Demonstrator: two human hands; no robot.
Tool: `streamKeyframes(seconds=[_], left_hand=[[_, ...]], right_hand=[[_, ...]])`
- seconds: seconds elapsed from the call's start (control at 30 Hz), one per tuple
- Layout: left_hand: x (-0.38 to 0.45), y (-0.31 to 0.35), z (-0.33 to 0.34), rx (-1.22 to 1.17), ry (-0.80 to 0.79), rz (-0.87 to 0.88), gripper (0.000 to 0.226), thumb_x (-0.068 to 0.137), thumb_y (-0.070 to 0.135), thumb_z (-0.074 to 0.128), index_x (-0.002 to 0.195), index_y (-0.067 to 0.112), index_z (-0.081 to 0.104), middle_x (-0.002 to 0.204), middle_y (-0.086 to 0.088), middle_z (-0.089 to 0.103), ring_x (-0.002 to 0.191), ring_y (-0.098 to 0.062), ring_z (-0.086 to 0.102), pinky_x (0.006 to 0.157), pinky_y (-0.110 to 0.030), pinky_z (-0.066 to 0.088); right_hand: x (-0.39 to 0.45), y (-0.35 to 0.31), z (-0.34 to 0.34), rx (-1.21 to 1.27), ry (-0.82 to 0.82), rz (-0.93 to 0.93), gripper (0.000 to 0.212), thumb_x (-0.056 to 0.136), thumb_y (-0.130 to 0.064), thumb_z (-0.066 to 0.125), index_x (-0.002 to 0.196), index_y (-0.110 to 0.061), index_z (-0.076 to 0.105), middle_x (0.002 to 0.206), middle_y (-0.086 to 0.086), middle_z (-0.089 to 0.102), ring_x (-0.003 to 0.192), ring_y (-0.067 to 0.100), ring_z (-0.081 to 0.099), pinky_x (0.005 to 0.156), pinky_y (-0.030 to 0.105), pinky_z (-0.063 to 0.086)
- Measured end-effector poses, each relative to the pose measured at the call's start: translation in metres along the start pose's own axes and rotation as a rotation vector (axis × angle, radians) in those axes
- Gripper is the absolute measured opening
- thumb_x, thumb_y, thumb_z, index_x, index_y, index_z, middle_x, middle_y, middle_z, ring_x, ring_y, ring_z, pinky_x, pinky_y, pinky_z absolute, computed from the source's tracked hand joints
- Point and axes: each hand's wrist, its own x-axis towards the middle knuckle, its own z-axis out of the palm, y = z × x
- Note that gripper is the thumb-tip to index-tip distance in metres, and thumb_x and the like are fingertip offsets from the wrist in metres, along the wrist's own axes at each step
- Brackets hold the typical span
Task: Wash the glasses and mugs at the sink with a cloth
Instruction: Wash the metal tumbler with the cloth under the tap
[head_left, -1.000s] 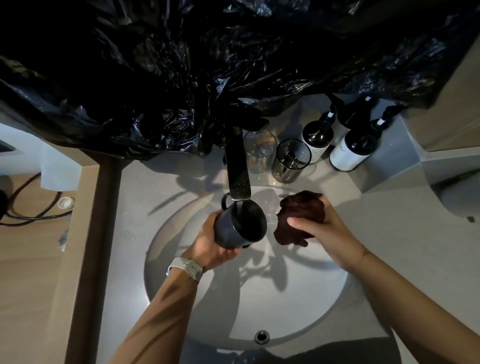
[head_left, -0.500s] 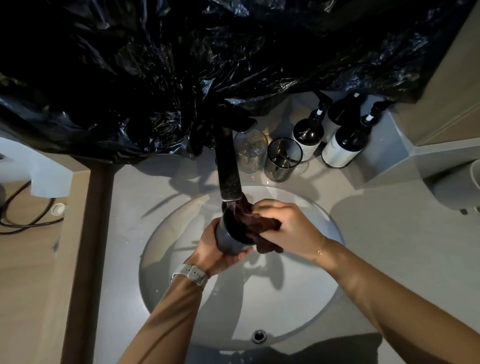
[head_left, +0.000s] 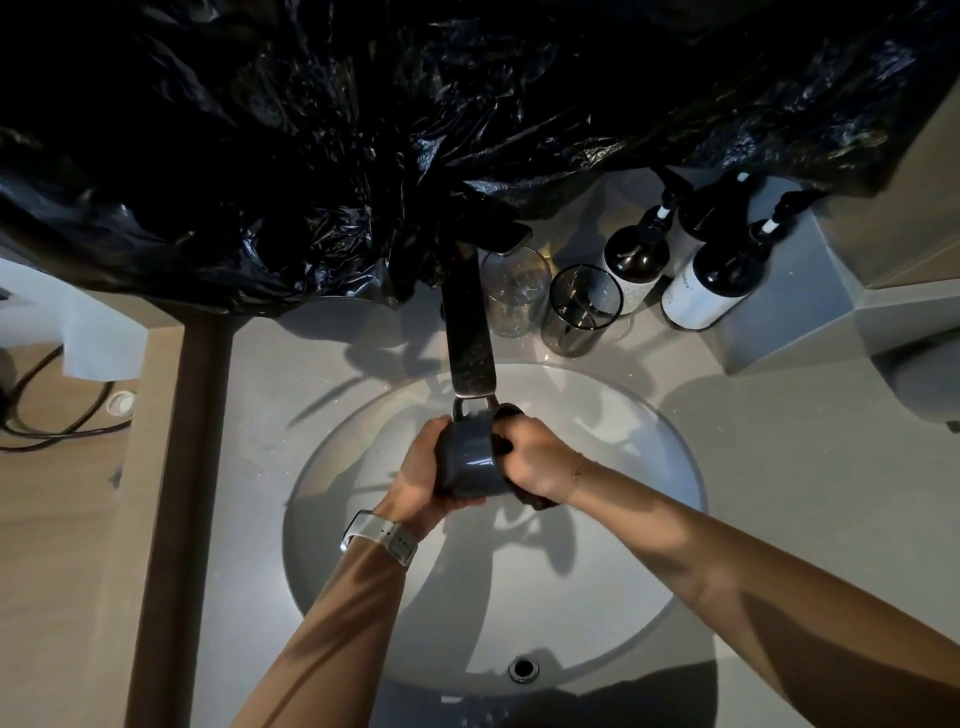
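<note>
The left hand (head_left: 415, 470) wraps its fingers round the body of the dark mug (head_left: 470, 460), holding it over the middle of the sink (head_left: 649, 467) just under the end of the faucet (head_left: 470, 338). The right hand (head_left: 530, 460) is curled round the dark cloth (head_left: 535, 500) and presses it against the mug's far side; a fold of cloth hangs out below the palm.

The sink is a wide, shallow, pale bowl, hard all over, so anything dropped here would likely chip or crack. Above it a crumpled black plastic sheet (head_left: 363, 130) covers the wall.

The mug looks like glazed ceramic: stiff, fairly heavy for its size, and probably slick once wet. Its handle (head_left: 462, 408) points away toward the faucet, close beneath the spout. A full wrap round the barrel, as the left hand has now, seems the safest hold while the cloth turns against it; the handle would serve better for lifting it clear afterward.

On the counter behind the faucet stand a clear glass (head_left: 514, 291) and a smoked glass (head_left: 579, 312), just beside each other. These appear thin-walled, light and more fragile, best taken low round the body, never by the rim. Pump bottles (head_left: 701, 291) stand near them.

The cloth is soft and limp, and bunches easily inside the hand.
</note>
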Motion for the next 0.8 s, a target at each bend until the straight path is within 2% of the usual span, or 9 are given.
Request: streamKeyframes(seconds=[0.07,0.13,0.23,0.4,0.5,0.57,0.63,0.7,0.8], left_hand=[[0.001,0.001,0.002,0.024,0.034,0.018,0.041,0.099,0.044,0.039,0.106,0.011,0.062,0.089,-0.015,0.071,0.08,-0.033,0.064,0.072,-0.042,0.05],[0.002,0.0,0.003,0.017,0.077,-0.007,0.038,0.099,0.043,0.039,0.101,0.012,0.062,0.088,-0.016,0.07,0.079,-0.033,0.064,0.075,-0.043,0.049],[0.0,-0.001,0.002,-0.05,0.117,-0.036,0.035,0.098,0.042,0.041,0.098,0.014,0.062,0.086,-0.013,0.068,0.074,-0.03,0.061,0.066,-0.036,0.046],[-0.001,-0.003,-0.005,-0.147,0.088,-0.025,0.037,0.097,0.043,0.04,0.1,0.015,0.064,0.077,-0.008,0.073,0.068,-0.029,0.066,0.061,-0.032,0.047],[-0.007,-0.001,-0.005,-0.179,0.051,-0.058,0.044,0.097,0.046,0.039,0.104,0.01,0.062,0.076,-0.015,0.074,0.055,-0.03,0.069,0.048,-0.028,0.052],[-0.011,0.0,-0.004,-0.195,0.039,-0.107,0.049,0.096,0.049,0.042,0.112,0.007,0.06,0.082,-0.022,0.072,0.055,-0.033,0.067,0.045,-0.027,0.053],[-0.015,-0.001,-0.002,-0.207,0.014,-0.144,0.05,0.096,0.049,0.043,0.118,0.007,0.058,0.095,-0.026,0.068,0.062,-0.036,0.065,0.045,-0.029,0.054],[-0.018,-0.005,0.001,-0.193,-0.013,-0.137,0.041,0.1,0.043,0.039,0.11,0.009,0.06,0.091,-0.023,0.068,0.069,-0.036,0.062,0.045,-0.03,0.054],[-0.022,-0.01,0.004,-0.157,-0.049,-0.154,0.04,0.1,0.039,0.037,0.1,0.008,0.063,0.078,-0.019,0.071,0.069,-0.034,0.061,0.044,-0.03,0.054]], right_hand=[[0.001,-0.001,0.011,0.345,0.004,0.149,0.019,0.093,0.003,0.047,0.101,-0.011,0.056,0.09,0.006,0.064,0.076,0.017,0.065,0.061,0.016,0.05],[0.003,-0.002,0.014,0.556,-0.033,0.282,0.019,0.094,0.002,0.047,0.098,-0.012,0.059,0.086,0.012,0.066,0.067,0.015,0.066,0.05,0.021,0.052],[-0.002,-0.002,0.005,0.652,-0.031,0.413,0.013,0.093,-0.004,0.053,0.086,-0.009,0.061,0.069,0.009,0.059,0.048,0.012,0.058,0.037,0.017,0.041],[-0.027,0.001,-0.029,0.786,0.02,0.334,0.013,0.094,-0.006,0.055,0.089,-0.005,0.066,0.056,0.006,0.061,0.039,0.009,0.054,0.033,0.014,0.034],[-0.043,0.0,-0.044,0.67,0.197,0.281,0.012,0.093,-0.013,0.059,0.09,-0.015,0.07,0.071,0.008,0.068,0.053,0.017,0.059,0.039,0.018,0.035],[-0.048,0.003,-0.046,0.681,0.351,0.246,0.009,0.091,-0.015,0.064,0.088,-0.021,0.071,0.077,0.002,0.073,0.06,0.016,0.065,0.041,0.021,0.043],[-0.049,0.006,-0.045,0.731,0.446,0.186,0.009,0.09,-0.014,0.066,0.093,-0.022,0.069,0.086,-0.003,0.073,0.076,0.012,0.069,0.059,0.021,0.053],[-0.046,0.011,-0.041,0.625,0.413,0.095,0.016,0.089,-0.012,0.067,0.099,-0.023,0.065,0.093,-0.004,0.071,0.088,0.011,0.067,0.077,0.022,0.052],[-0.044,0.016,-0.037,0.43,0.207,-0.013,0.037,0.085,-0.003,0.069,0.112,-0.025,0.058,0.098,-0.006,0.068,0.092,0.006,0.065,0.084,0.019,0.049]])
